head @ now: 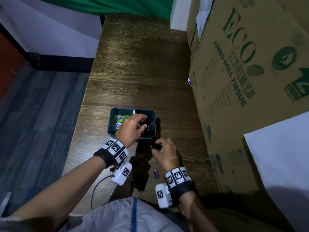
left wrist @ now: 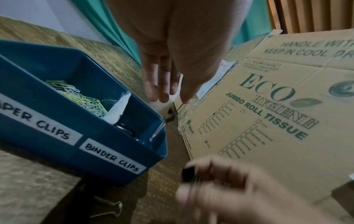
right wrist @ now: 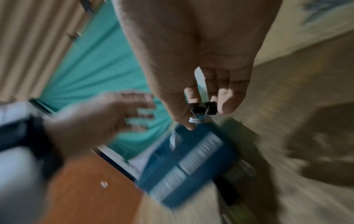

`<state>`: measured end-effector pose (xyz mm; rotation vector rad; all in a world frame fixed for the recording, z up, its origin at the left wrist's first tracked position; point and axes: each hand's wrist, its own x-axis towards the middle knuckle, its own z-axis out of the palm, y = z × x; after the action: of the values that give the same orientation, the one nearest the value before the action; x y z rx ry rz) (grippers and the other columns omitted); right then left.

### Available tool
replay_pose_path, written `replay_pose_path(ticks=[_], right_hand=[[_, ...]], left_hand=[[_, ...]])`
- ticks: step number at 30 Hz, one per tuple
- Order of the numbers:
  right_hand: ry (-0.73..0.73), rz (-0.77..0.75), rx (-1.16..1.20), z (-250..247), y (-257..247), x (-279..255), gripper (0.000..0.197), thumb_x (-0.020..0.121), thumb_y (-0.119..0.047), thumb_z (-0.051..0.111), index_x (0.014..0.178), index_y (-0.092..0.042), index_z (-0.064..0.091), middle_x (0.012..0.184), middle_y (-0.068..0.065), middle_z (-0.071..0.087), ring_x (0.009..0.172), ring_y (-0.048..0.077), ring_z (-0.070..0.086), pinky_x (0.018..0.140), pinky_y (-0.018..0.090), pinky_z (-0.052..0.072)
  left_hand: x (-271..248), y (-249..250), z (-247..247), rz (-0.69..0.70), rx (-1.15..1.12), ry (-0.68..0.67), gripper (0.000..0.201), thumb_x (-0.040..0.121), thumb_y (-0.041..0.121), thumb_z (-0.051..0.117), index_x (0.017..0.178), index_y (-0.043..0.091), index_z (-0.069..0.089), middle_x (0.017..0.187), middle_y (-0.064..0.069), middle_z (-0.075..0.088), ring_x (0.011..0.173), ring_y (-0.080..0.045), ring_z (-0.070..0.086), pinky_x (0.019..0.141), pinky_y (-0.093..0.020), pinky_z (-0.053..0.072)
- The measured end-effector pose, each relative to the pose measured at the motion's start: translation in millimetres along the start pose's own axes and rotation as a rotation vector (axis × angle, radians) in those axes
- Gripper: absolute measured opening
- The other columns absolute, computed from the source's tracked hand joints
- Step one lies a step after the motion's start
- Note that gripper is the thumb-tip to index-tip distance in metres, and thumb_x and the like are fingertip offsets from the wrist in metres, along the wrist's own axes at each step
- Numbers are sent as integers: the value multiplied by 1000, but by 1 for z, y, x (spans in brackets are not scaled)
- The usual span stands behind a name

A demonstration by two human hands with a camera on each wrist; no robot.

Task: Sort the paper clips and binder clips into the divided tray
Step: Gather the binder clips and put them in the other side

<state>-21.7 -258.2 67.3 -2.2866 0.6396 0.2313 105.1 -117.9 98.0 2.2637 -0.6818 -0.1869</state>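
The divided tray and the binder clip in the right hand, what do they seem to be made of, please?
Divided tray: apparently moulded plastic, smooth blue walls with rounded corners. Binder clip pinched by the right hand: probably black-coated metal body with bright, shiny wire handles.

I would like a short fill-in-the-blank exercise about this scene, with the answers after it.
1. The right hand pinches a black ____ clip.
2. The coloured paper clips lie in the ____ compartment of the blue tray, seen from the head view.
3. The left hand is over the tray with its fingers ____.
4. The big cardboard box says JUMBO ROLL ____.

Answers: binder; left; open; TISSUE
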Motion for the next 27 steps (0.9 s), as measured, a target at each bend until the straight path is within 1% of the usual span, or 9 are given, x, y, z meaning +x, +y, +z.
replay_pose_path(ticks=[3,6,11,14,17,20,22,24,27], right_hand=[[86,-88,50,-23,-27,25,28,87,-22,73,112,-22,61,115,-5,50,93,7,53,63,11,34],[159,-169,85,-38,-49,48,31,86,-28,75,113,-20,62,110,-5,51,81,6,54,61,11,37],[216,-266,62,-38,-59,67,40,86,-31,74,122,-19,61,114,2,53,89,14,59,70,26,49],[228,-335,9,-19,-42,55,29,89,-21,70,117,-17,63,113,3,57,89,16,61,71,32,55],[71,-416,-113,14,-15,38,18,92,-9,62,109,-13,66,108,2,60,87,16,61,73,34,58],[-229,-470,-347,43,7,30,41,88,1,60,128,-11,60,127,10,57,112,29,56,91,48,52],[-402,-440,-490,49,14,28,66,88,0,63,148,-17,40,156,10,33,137,35,37,107,53,41],[-480,-398,-582,46,18,28,79,89,2,60,155,-21,24,166,6,9,144,36,23,111,55,34],[-490,-373,-671,39,26,26,84,87,6,58,156,-20,19,165,7,6,144,38,20,111,56,33]], left_hand=[[-22,-12,6,18,150,-4,13,90,15,61,102,20,64,97,9,61,73,-5,55,63,-15,39],[-53,-32,23,20,234,-142,11,90,14,58,97,21,62,94,5,62,74,-11,59,61,-23,50],[-94,-60,47,-73,442,-374,36,80,14,61,116,17,58,111,-6,57,103,-26,53,72,-36,49],[-111,-74,51,-94,488,-430,46,79,19,62,125,16,52,120,-6,52,110,-27,49,80,-40,51],[-120,-83,58,28,548,-532,61,84,27,62,138,18,38,142,-7,40,119,-27,46,87,-39,51],[-123,-83,66,118,644,-665,66,93,35,50,149,22,19,156,-3,19,131,-26,34,97,-41,42],[-125,-82,68,121,684,-705,63,95,39,45,149,22,19,154,-3,23,131,-26,32,100,-41,39],[-131,-84,69,100,693,-715,59,95,38,44,147,20,23,146,-4,33,127,-25,35,99,-39,39],[-139,-86,67,86,724,-689,52,93,32,47,142,19,33,137,-2,43,120,-23,42,94,-38,41]])
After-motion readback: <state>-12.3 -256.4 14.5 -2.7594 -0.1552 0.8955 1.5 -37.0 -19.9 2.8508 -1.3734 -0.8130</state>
